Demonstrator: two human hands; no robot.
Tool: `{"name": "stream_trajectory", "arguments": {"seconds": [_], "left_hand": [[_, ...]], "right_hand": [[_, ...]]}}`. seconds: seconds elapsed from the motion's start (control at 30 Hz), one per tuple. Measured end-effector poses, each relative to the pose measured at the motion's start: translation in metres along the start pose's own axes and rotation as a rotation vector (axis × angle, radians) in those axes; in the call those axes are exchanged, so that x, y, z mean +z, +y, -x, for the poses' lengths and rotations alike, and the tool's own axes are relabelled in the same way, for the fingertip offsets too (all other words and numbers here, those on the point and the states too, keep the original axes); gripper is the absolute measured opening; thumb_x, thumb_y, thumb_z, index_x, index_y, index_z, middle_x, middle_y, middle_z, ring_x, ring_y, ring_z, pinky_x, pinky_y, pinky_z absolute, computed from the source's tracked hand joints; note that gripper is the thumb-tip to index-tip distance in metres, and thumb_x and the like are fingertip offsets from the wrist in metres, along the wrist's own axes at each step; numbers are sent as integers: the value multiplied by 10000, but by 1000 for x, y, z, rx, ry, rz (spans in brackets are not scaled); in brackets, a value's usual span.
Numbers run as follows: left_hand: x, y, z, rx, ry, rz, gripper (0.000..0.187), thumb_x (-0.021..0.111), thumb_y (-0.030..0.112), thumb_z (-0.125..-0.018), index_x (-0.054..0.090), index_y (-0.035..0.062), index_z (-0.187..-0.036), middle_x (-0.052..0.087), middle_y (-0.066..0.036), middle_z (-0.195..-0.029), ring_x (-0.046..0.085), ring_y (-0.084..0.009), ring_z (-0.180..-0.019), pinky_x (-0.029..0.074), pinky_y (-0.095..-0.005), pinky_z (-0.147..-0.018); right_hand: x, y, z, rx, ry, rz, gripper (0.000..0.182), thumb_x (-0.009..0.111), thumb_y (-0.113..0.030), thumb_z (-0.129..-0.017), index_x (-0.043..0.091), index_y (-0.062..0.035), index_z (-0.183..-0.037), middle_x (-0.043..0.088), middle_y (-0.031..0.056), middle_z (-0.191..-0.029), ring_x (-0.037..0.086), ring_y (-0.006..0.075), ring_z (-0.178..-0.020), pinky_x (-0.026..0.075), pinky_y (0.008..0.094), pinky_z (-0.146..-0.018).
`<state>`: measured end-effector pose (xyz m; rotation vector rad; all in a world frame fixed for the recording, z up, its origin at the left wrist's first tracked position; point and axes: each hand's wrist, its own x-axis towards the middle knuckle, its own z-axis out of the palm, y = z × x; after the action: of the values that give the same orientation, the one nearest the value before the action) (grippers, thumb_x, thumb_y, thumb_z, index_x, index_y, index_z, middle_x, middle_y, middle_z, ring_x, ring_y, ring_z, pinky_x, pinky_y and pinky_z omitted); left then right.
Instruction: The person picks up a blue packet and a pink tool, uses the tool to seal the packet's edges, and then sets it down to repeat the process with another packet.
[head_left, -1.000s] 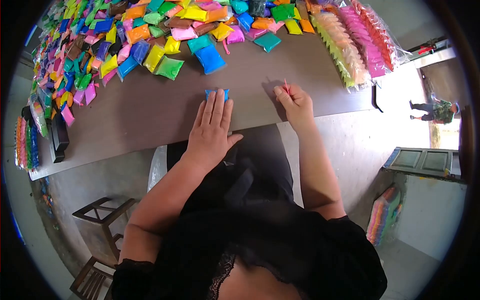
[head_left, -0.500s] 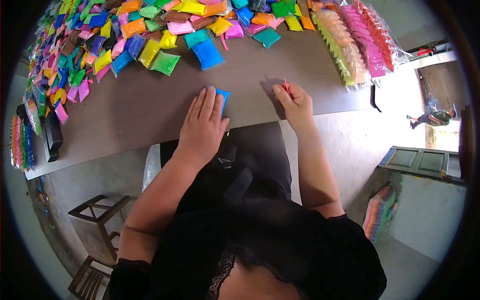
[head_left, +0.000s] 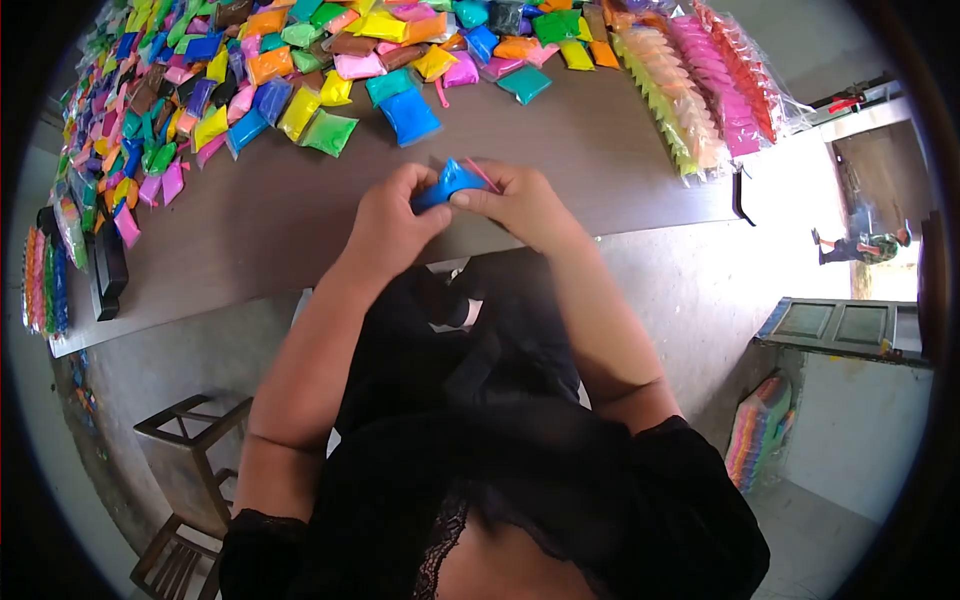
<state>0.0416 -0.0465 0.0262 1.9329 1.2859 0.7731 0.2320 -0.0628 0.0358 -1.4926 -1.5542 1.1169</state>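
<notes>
A small blue packet (head_left: 452,182) is held up in both hands over the table's near edge, bent between the fingers. My left hand (head_left: 392,222) closes round its left side, thumb and fingers on it. From the right, my right hand (head_left: 522,205) grips the packet's other side with the thumb. Between that hand's fingers a thin pink stick (head_left: 483,176) also pokes out, slanting up to the left. Fingers hide much of the packet's lower part. Just beyond the hands, a larger blue packet (head_left: 410,116) lies on the brown table (head_left: 290,210).
Many colourful packets (head_left: 270,65) are heaped along the table's far and left sides. Strips of bagged pieces (head_left: 690,90) lie at the far right. Wooden chairs (head_left: 190,450) stand at lower left. A person (head_left: 875,247) is outside the doorway.
My left hand has lifted the small blue packet from under its flat palm and closed on it. My right hand has moved left with the pink stick and joined it at the packet.
</notes>
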Motion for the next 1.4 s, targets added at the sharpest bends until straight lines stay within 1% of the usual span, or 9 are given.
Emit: {"name": "stream_trajectory", "arguments": {"seconds": [0.07,0.1,0.17,0.3,0.37,0.77,1.03,1.23,1.4], "left_hand": [[-1,-5,-19,-7,-121,405,280,746,155,-825,609,25,-1031,677,-49,-974,635,-126,-828,504,-269,-744],[1,-2,-28,15,-149,511,281,715,153,-870,621,16,-1096,662,-30,-978,607,-86,-842,507,-258,-746],[4,3,-46,-32,-232,598,298,713,154,-872,623,12,-1119,664,-42,-977,616,-97,-840,514,-262,-749],[18,-5,-59,-190,-312,728,300,718,178,-875,649,-8,-1100,677,-58,-906,644,-112,-802,538,-257,-730],[24,-9,-56,-174,-263,698,298,719,189,-875,655,-11,-1087,677,-59,-904,648,-113,-794,538,-256,-723],[30,-13,-53,-76,-180,735,234,682,193,-907,689,-14,-1016,656,-29,-863,614,-86,-756,525,-248,-668],[28,-18,-53,3,-278,591,234,667,197,-916,691,-13,-1014,648,-10,-847,589,-67,-757,505,-242,-693],[28,-12,-51,-71,-261,824,227,644,200,-932,699,0,-1023,630,16,-811,539,-51,-751,453,-226,-676],[34,-25,-55,13,-266,551,210,654,194,-915,697,12,-1012,631,7,-803,545,-53,-756,458,-234,-689]], "right_hand": [[-9,9,-10,63,-79,-413,221,743,-165,-860,715,-24,-1028,680,13,-862,588,82,-789,488,271,-705],[-11,14,-15,54,-69,-402,221,743,-165,-860,715,-24,-1028,680,13,-862,588,82,-789,488,271,-705],[-12,25,-25,67,91,-632,182,740,-135,-865,708,-6,-990,664,-9,-868,575,74,-775,474,245,-680],[-13,37,-33,89,168,-544,170,729,-126,-875,693,-3,-987,646,-9,-827,546,49,-727,440,209,-630],[-9,34,-28,17,151,-756,185,724,-118,-878,683,4,-1010,629,-16,-793,524,35,-698,418,196,-600],[-6,45,-29,42,152,-733,132,700,-135,-896,677,-21,-958,565,-63,-721,415,4,-574,284,188,-492],[-5,46,-27,-57,112,-751,90,675,-107,-908,656,-24,-938,574,-52,-744,441,5,-599,305,180,-505],[-13,46,-23,3,115,-797,94,666,-105,-912,651,-18,-944,614,-20,-800,510,33,-673,389,186,-587],[-6,41,-27,-15,132,-742,115,668,-119,-913,653,-15,-960,629,-11,-827,537,46,-725,425,203,-646]]}}
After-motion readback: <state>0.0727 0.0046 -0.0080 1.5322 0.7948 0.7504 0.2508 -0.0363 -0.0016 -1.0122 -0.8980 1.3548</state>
